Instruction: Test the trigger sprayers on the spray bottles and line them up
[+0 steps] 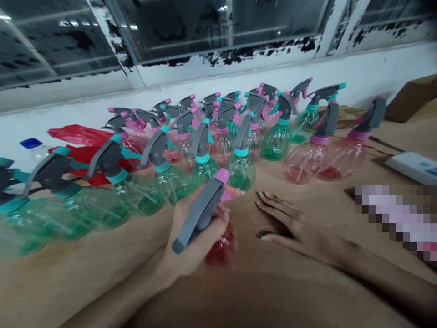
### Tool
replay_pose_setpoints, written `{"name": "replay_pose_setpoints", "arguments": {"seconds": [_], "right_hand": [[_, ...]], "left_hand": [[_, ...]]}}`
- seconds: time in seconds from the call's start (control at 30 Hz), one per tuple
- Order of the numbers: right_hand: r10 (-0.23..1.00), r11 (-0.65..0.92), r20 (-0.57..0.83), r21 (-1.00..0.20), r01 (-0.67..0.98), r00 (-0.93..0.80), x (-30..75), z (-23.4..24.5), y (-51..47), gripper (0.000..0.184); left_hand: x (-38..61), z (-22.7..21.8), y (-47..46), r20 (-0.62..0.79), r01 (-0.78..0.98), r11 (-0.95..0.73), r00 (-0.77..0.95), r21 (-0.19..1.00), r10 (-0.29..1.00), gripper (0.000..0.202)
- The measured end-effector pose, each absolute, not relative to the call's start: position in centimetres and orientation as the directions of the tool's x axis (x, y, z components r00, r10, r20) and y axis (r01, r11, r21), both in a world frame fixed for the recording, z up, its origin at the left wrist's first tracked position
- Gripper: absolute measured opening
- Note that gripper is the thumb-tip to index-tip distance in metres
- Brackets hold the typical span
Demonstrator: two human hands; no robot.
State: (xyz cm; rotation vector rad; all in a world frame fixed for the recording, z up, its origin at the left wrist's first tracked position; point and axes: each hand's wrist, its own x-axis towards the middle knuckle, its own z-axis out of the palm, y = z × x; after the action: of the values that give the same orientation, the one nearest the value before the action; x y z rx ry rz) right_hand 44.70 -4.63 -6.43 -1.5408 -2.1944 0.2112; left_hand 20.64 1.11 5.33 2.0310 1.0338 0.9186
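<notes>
That person's left hand [205,241] curls round a clear, round-bodied plastic spray bottle [221,250], roughly upright, pink nozzle [222,176] pointing away; the right hand [297,225] lies loosely spread.

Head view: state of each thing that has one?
Held spray bottle: sprayer fitted
Left hand: closed around it
Right hand: empty, spread open
Front green bottles: sprayers fitted, partly filled
Rightmost pink bottles: sprayers fitted, partly filled
Clear bottle: capped
Red plastic: crumpled

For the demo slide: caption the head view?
Left hand grips a pink-nozzled trigger spray bottle near green and pink spray bottles; right hand open nearby.
</notes>
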Motion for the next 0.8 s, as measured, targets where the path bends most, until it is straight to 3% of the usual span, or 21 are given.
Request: {"name": "replay_pose_setpoints", "arguments": {"seconds": [0.23,0.8], "right_hand": [[0.921,0.363,0.279,-0.359,0.86,-0.272,44.66,-6.39,-4.6,0.067],[0.922,0.358,0.282,-0.358,0.862,-0.266,44.63,-6.37,-4.65,0.067]], "left_hand": [[21.07,4.91,1.33,0.316,0.424,-0.512,0.45,0.747,0.835,0.008],[21.22,5.01,1.21,0.344,0.407,-0.53,0.448,0.744,0.825,0.011]]}}
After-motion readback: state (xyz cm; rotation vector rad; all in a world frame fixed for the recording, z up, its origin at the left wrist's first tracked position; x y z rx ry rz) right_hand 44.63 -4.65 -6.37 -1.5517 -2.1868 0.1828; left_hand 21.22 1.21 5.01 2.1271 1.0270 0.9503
